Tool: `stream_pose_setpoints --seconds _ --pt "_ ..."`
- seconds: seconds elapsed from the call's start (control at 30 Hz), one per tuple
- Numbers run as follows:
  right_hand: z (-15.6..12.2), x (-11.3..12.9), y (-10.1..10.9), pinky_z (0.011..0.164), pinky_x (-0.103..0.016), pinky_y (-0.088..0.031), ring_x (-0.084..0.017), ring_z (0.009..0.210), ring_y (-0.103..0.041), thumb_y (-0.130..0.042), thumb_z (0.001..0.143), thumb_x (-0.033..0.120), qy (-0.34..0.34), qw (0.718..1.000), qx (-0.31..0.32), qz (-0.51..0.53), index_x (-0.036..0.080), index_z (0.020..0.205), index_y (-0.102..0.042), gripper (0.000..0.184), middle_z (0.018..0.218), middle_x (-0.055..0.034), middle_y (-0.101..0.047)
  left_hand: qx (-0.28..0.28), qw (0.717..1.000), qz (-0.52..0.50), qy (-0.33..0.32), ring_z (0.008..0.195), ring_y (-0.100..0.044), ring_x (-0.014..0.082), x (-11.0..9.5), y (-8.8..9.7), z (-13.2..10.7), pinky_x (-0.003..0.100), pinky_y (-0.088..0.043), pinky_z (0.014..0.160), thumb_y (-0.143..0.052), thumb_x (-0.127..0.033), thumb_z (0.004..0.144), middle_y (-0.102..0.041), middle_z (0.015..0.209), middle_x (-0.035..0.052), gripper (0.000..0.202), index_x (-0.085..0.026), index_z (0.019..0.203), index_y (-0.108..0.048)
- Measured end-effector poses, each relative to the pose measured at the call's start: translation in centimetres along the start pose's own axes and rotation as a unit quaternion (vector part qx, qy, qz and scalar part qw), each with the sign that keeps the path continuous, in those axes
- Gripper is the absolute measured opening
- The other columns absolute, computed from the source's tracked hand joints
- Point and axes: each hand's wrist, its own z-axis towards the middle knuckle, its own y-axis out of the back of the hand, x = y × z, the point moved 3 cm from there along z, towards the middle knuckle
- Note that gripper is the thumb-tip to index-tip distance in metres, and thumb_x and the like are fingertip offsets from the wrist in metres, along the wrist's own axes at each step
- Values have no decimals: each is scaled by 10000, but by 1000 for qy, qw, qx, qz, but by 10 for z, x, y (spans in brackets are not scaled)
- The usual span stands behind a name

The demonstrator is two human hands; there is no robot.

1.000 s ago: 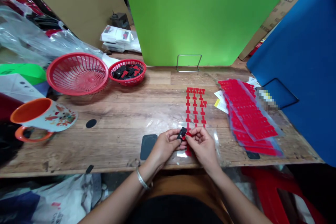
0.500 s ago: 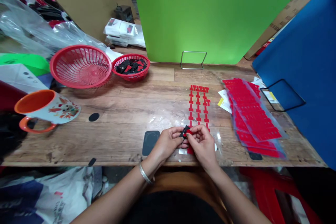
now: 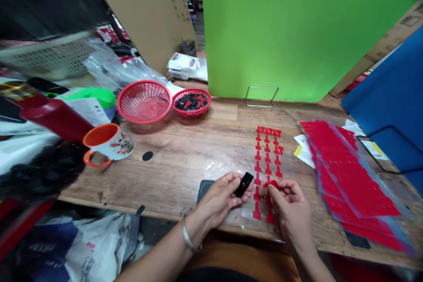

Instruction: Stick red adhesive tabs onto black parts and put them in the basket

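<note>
My left hand [image 3: 221, 196] grips a small black rectangular piece [image 3: 244, 184] with a glossy face and a round spot on it. To its right, my right hand [image 3: 294, 205] pinches a red T-shaped sticker [image 3: 272, 183] between thumb and fingertips. Under and beyond the hands lies a clear sheet with rows of red T-shaped stickers [image 3: 267, 147]. The right hand hovers over its near right part and hides some of them. The black piece and the pinched sticker are apart.
A small red basket [image 3: 191, 113] holds black pieces with red parts. Beside it stand a larger red basket [image 3: 144, 116] and an orange-and-white mug [image 3: 122, 145]. Red sheets in clear plastic [image 3: 357, 176] are piled at right. A green panel [image 3: 264, 31] closes the back.
My hands have moved apart; before, they met at the black piece. The red sticker is now away from it, in my right hand. The view has swung left.
</note>
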Motion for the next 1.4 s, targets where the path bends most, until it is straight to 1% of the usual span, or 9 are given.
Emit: stream_pose_setpoints --seconds 0.1,0.23,0.3,0.4,0.57,0.77,0.9,1.07,1.4 --pt "2 1 2 380 -179 -359 -77 424 -481 -803 618 333 -4 1000 8 13 212 796 -544 337 619 57 -562 5 1000 -3 13 794 -640 121 -4 1 -4 232 -494 768 -643 -181 802 -656 923 97 248 -106 1030 -580" --pt "1 3 0 374 -180 -355 -79 420 -472 -805 611 329 -6 1000 13 17 215 781 -537 338 597 62 -540 -20 999 29 29 696 -626 101 -2 2 -4 209 -509 704 -682 -99 729 -623 784 41 163 -84 875 -609" --pt "-1 4 -1 397 -187 -381 -91 454 -498 -803 612 331 -5 1000 16 8 214 771 -534 334 610 53 -546 -34 998 38 25 696 -641 126 2 3 -1 235 -526 685 -658 -128 752 -628 788 49 123 -89 848 -591" --pt "-5 5 -7 478 -201 -436 -111 547 -547 -797 619 322 -1 999 44 -18 207 750 -539 312 663 31 -575 -46 997 62 27 693 -658 144 10 4 2 252 -537 665 -607 -160 797 -657 862 91 132 -91 904 -571" --pt "-13 5 -20 542 -212 -462 -106 583 -546 -741 683 293 1 994 93 -50 209 761 -541 231 688 30 -567 -37 993 107 11 682 -662 126 18 1 8 230 -535 681 -635 -27 700 -676 896 92 336 -96 1017 -547" --pt "-18 6 -31 494 -208 -468 -102 549 -555 -685 723 287 2 991 122 -59 222 779 -522 184 686 39 -565 -15 989 145 4 630 -641 111 19 -1 11 209 -521 623 -650 -135 717 -682 831 85 276 -74 984 -607" --pt "-17 6 -31 499 -218 -475 -104 560 -558 -687 726 296 10 991 116 -70 218 784 -523 190 722 26 -580 -5 987 164 -1 619 -631 107 18 -3 10 188 -499 581 -674 -188 704 -682 779 66 283 -82 964 -647" --pt "-15 5 -30 498 -207 -449 -101 573 -539 -678 729 288 20 990 104 -88 217 785 -524 178 725 26 -569 -1 984 180 1 614 -637 122 17 -4 10 193 -482 558 -684 -217 704 -687 752 71 298 -86 971 -661" --pt "-16 5 -32 489 -202 -447 -91 562 -518 -657 746 264 20 989 116 -87 214 800 -516 159 737 27 -554 10 983 181 1 614 -633 123 20 -1 12 209 -485 579 -687 -220 700 -687 752 70 327 -90 999 -660"
